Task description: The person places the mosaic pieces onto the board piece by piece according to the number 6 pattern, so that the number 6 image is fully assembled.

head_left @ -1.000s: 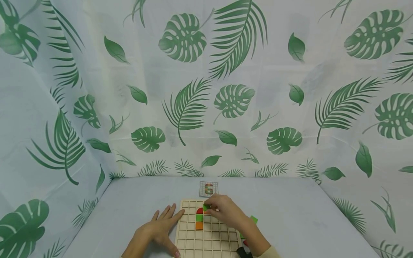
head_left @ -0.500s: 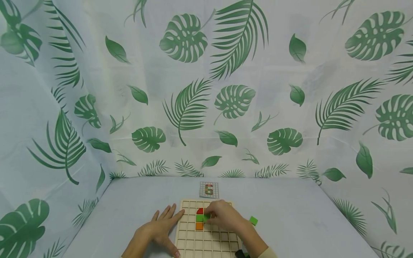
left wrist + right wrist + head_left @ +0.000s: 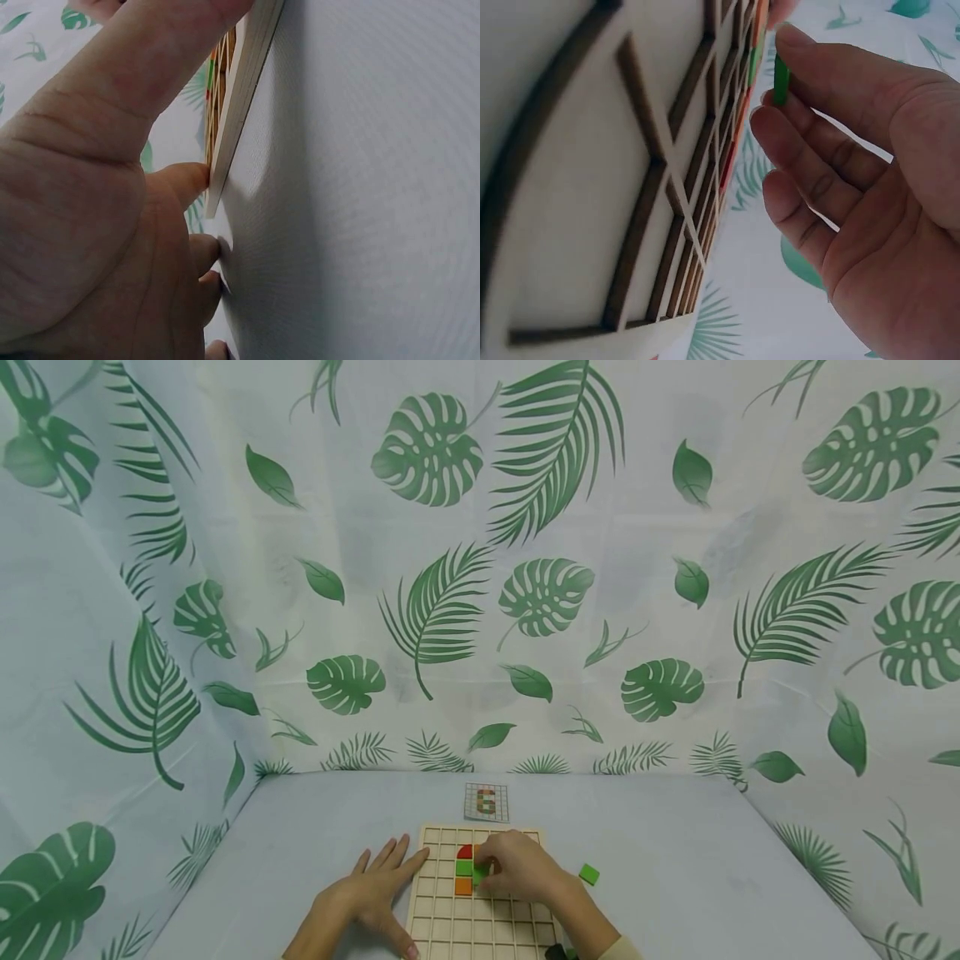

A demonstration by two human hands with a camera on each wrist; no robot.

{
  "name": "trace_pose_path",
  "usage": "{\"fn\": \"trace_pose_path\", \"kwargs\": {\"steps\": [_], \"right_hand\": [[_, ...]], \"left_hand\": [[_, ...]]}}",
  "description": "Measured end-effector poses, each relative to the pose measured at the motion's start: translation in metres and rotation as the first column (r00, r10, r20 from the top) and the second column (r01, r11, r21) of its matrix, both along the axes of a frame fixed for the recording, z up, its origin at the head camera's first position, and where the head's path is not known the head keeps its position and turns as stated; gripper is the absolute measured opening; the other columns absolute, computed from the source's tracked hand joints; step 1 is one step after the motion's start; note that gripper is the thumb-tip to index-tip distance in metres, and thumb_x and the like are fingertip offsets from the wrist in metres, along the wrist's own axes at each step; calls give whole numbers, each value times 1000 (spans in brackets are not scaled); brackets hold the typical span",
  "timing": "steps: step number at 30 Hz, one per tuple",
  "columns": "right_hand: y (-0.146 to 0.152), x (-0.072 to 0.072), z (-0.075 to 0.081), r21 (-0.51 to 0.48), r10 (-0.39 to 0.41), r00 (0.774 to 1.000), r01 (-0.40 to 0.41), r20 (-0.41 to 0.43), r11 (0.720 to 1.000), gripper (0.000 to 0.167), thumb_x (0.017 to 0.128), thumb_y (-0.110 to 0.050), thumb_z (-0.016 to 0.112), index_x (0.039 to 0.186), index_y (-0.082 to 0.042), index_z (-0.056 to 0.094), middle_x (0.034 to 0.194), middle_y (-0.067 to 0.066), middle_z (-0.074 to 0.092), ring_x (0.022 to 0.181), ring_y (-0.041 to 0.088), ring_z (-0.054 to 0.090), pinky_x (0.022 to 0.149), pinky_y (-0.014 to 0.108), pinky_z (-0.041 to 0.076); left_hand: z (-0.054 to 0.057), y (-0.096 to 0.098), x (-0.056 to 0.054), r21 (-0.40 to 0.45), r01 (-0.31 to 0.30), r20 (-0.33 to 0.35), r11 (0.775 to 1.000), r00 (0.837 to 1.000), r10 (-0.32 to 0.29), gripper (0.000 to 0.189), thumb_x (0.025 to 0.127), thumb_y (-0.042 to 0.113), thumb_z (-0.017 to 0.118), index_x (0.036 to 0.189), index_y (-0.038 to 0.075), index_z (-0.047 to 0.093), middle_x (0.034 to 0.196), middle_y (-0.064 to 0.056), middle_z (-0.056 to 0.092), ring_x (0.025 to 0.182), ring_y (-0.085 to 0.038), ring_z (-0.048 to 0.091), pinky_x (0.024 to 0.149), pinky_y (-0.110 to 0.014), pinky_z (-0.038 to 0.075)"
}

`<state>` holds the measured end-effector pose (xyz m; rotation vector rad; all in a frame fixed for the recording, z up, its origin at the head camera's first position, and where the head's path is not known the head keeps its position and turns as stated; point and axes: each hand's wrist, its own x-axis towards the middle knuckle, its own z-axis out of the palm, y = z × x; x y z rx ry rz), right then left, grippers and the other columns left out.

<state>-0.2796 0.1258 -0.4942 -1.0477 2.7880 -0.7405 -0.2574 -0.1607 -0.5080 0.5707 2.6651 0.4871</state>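
A wooden grid board (image 3: 462, 931) lies on the table. My left hand (image 3: 375, 893) rests along its left edge, fingers spread and straight, thumb on the near part of that edge. My right hand (image 3: 521, 870) is over the upper middle of the board and pinches a green tile (image 3: 781, 81) between thumb and fingers; in the right wrist view the tile is edge-on, apart from the grid. Left of these fingertips, a red rounded tile (image 3: 465, 852), a green square tile (image 3: 464, 867) and an orange square tile (image 3: 463, 887) fill one column. An orange bit beside the red tile is mostly hidden.
Beyond the board lies a small gridded card (image 3: 486, 802) with a coloured figure like a 6. A loose green tile (image 3: 589, 874) sits right of the board. A black object (image 3: 555, 952) is partly hidden by the right forearm. Leaf-print cloth (image 3: 480, 610) hangs around the table.
My right hand has come nearer with the green tile, from beside the red tile to beside the placed green one. The left hand stays put.
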Motion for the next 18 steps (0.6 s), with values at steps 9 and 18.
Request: {"fn": "trace_pose_path", "kwargs": {"steps": [9,18], "right_hand": [[-2,3,-1,1,-15,1000,15,17,1000,22,78,-18,91,98,-15,82,90,-10,76,69,-5,56,64,18,51],[-3,5,1,-11,2,999,-2,42,1000,18,79,-17,91,94,-15,82,87,-10,76,67,-5,56,63,18,51]], "left_hand": [[3,0,2,10,14,-4,1000,1000,-14,138,55,66,95,166,23,26,175,-20,11,162,-43,9,125,-72,5],[4,0,4,13,20,-9,1000,1000,-20,138,55,66,96,166,22,27,174,-21,11,161,-44,10,125,-72,6]]}}
